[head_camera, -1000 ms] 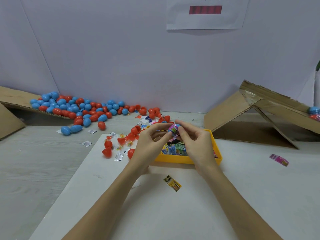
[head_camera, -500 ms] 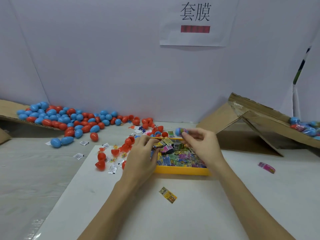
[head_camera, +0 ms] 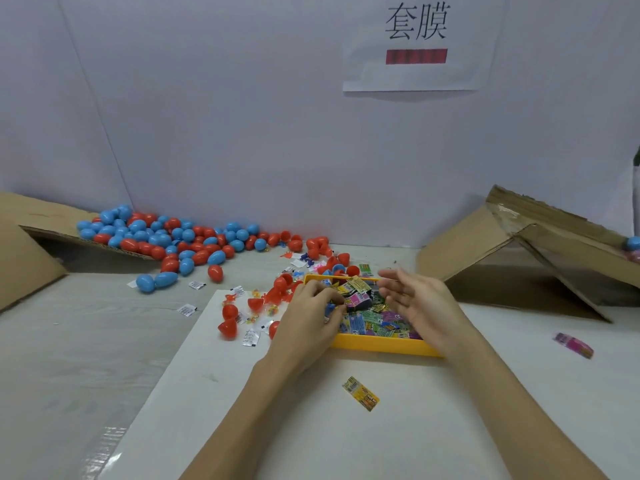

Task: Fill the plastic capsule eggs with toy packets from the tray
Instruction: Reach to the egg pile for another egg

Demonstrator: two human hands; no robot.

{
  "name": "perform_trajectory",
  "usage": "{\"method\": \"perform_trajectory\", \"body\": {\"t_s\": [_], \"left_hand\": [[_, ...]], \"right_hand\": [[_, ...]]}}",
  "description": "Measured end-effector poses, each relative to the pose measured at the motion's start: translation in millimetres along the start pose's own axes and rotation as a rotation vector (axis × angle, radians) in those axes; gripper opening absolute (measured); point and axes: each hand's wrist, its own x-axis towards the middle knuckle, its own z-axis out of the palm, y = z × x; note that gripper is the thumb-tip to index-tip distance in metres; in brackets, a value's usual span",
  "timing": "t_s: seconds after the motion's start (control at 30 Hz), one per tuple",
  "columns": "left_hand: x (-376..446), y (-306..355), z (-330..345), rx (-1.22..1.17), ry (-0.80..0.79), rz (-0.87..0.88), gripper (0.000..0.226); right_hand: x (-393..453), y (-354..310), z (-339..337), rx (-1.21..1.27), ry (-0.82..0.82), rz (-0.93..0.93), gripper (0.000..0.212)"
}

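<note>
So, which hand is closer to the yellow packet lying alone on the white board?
Right, only slightly. The yellow packet lies near the person, between both forearms; the right hand and left hand are both over the tray.

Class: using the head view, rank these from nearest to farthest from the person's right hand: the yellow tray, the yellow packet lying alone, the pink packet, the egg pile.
From the right hand:
1. Yellow tray, directly beneath.
2. Yellow packet, nearer the person.
3. Pink packet, far right.
4. Egg pile, far left.

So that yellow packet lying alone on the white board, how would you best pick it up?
The yellow packet lies flat and clear of the tray. Probably best to come straight down from above and pinch across its two long edges, the narrower span.
</note>
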Motion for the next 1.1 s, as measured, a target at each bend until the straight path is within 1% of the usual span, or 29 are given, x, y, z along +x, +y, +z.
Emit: {"method": "perform_trajectory", "body": {"t_s": [0.07,0.13,0.2,0.23,0.3,0.33,0.37,0.4,0.43,0.47,0.5,0.53,0.57,0.6,0.67,0.73,0.8,0.83,0.9,0.97,1.0,1.03,1.1], "left_hand": [[-0.2,0.5,-0.6,0.003,-0.009,-0.002,0.024],[0.5,2.2,-0.5,0.033,-0.034,0.003,0.027],[3.9,2.1,-1.9,-0.050,-0.057,-0.036,0.028],[8.6,0.4,-6.4,-0.146,-0.036,-0.095,0.026],[24.8,-11.0,-20.0,-0.322,0.095,-0.284,0.019],[35.5,-22.4,-27.3,-0.312,0.170,-0.386,0.018],[46.2,-36.4,-34.8,-0.189,0.210,-0.477,0.021],[54.8,-52.7,-42.6,0.013,0.194,-0.557,0.027],[60.9,-69.3,-50.2,0.224,0.121,-0.630,0.035],[64.3,-86.0,-56.9,0.398,0.015,-0.691,0.041],[65.5,-102.0,-62.2,0.524,-0.091,-0.729,0.046],[65.3,-116.6,-65.9,0.600,-0.175,-0.756,0.049],[63.7,-128.5,-68.2,0.627,-0.227,-0.766,0.048],[61.5,-136.1,-70.4,0.621,-0.239,-0.752,0.045],[58.0,-142.7,-71.2,0.549,-0.174,-0.679,0.034],[56.8,-131.9,-68.6,0.445,-0.078,-0.578,0.026],[55.8,-105.8,-64.0,0.314,0.015,-0.445,0.020],[53.9,-87.5,-60.7,0.220,0.048,-0.388,0.016],[47.0,-45.2,-53.2,-0.072,0.064,-0.335,0.010],[33.9,-6.5,-38.7,-0.311,0.026,-0.285,0.020],[25.3,8.1,-28.7,-0.364,0.022,-0.249,0.023],[16.8,19.4,-18.1,-0.375,0.033,-0.194,0.024],[2.9,34.1,-0.4,-0.311,0.060,-0.062,0.029]], "right_hand": [[0.5,9.2,4.5,-0.117,-0.006,-0.004,0.029],[0.9,11.8,6.8,-0.178,0.001,-0.023,0.029],[1.2,11.6,7.6,-0.195,0.017,-0.031,0.028],[1.0,11.4,7.7,-0.198,0.020,-0.032,0.028],[1.3,11.8,7.0,-0.202,0.022,-0.036,0.028],[1.6,12.3,6.7,-0.208,0.021,-0.040,0.028],[1.9,12.7,6.3,-0.219,0.018,-0.041,0.028],[1.5,12.9,6.6,-0.230,0.017,-0.041,0.028],[1.2,13.1,7.0,-0.237,0.018,-0.043,0.028],[0.9,13.5,7.6,-0.241,0.020,-0.046,0.028],[0.7,14.0,7.9,-0.241,0.024,-0.051,0.028],[0.4,14.3,7.9,-0.238,0.028,-0.056,0.028],[0.2,14.6,7.3,-0.234,0.028,-0.064,0.028],[0.3,14.9,6.8,-0.229,0.027,-0.070,0.028],[1.0,16.2,5.1,-0.217,0.025,-0.077,0.028],[1.5,17.2,4.3,-0.209,0.024,-0.081,0.028],[2.4,18.4,4.4,-0.223,0.021,-0.086,0.028],[2.6,18.8,4.6,-0.237,0.019,-0.093,0.027],[2.2,19.8,5.3,-0.278,0.015,-0.117,0.027],[0.4,21.4,5.3,-0.325,0.014,-0.163,0.025],[-1.1,22.0,5.7,-0.346,0.006,-0.191,0.024],[-2.8,22.4,6.0,-0.365,-0.008,-0.222,0.022],[-6.5,22.9,6.8,-0.408,-0.043,-0.281,0.019]]}}
